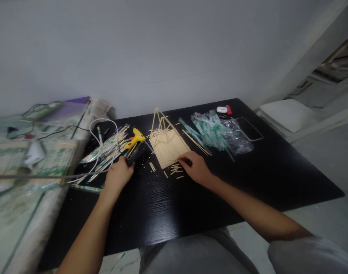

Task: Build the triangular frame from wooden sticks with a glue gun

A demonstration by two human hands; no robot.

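A stick model (pixel 169 146) stands on the black table, with a flat base of pale wooden sticks and a peaked stick frame at its far end. My left hand (pixel 118 173) is closed around a dark handheld tool (pixel 135 153), whose exact kind I cannot make out. Just beyond that tool lies a yellow glue gun (pixel 135 138). My right hand (pixel 197 166) has its fingers pinched at the base's near right corner; whatever is between the fingertips is hidden. Short cut stick pieces (pixel 176 168) are scattered in front of the base.
Crumpled plastic wrappers (pixel 209 129) lie right of the model, beside a phone (pixel 249 128) and a white case (pixel 221 109). Packs of sticks (pixel 109 146) and a looped white cable (pixel 116 133) lie on the left. Behind the black table (pixel 174 205) rises a wall.
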